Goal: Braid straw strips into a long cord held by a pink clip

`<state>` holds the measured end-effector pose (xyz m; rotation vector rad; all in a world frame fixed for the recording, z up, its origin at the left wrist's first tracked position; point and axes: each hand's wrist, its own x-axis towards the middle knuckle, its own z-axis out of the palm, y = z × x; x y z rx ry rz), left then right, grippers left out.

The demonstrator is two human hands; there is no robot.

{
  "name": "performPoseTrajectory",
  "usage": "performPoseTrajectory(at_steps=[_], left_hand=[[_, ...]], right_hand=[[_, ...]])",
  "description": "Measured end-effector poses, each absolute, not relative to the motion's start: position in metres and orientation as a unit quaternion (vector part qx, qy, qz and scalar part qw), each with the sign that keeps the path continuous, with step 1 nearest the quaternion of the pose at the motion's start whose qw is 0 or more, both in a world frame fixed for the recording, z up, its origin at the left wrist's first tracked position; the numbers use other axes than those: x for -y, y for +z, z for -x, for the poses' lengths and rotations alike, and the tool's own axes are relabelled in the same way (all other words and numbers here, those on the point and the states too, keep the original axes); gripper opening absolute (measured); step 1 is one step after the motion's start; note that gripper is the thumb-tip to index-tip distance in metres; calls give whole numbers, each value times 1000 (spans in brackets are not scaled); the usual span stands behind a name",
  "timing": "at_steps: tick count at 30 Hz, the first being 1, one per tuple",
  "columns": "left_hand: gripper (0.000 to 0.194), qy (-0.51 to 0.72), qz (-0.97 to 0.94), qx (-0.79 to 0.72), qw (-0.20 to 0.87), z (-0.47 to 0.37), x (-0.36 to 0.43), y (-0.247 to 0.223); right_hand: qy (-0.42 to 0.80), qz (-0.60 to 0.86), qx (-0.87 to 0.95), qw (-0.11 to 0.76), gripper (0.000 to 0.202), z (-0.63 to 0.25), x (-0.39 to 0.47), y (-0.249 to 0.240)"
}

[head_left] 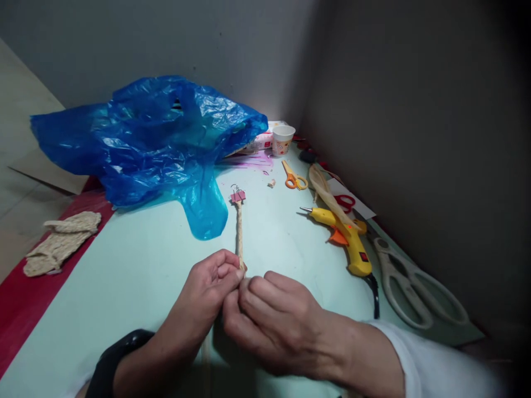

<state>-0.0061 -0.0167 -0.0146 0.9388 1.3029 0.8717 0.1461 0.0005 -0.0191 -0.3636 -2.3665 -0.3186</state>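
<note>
A narrow beige braided cord [239, 232] runs toward me across the pale table. Its far end is gripped by a pink binder clip [238, 196]. My left hand [211, 290] pinches the near end of the cord between thumb and fingers. Right beside it, my right hand [274, 315] is closed, its fingertips meeting the left thumb at the cord's end. What lies between the right fingertips is mostly hidden; it appears to be a strand of the same cord. Below the hands a faint pale strand [206, 359] hangs in shadow.
At the right lie a yellow glue gun [352, 243], large grey scissors [409, 284], orange-handled scissors [293, 178] and a beige fibre bundle [326, 188]. A blue plastic bag [149, 149] and a paper cup [282, 141] stand behind. A woven beige piece [62, 243] lies left.
</note>
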Motion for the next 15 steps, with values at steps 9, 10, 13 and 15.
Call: performPoseTrajectory(at_steps=[9, 10, 13, 15], left_hand=[[20, 384, -352, -525, 673, 8, 17, -17], [20, 382, -356, -526, 671, 9, 17, -17], [19, 367, -375, -535, 662, 10, 17, -15], [17, 367, -374, -539, 660, 11, 18, -13]], right_hand=[[-98, 98, 955, 262, 36, -147, 9, -22], [-89, 99, 956, 262, 36, -147, 10, -23], [-60, 92, 960, 259, 31, -148, 10, -24], [-27, 102, 960, 261, 26, -151, 5, -21]])
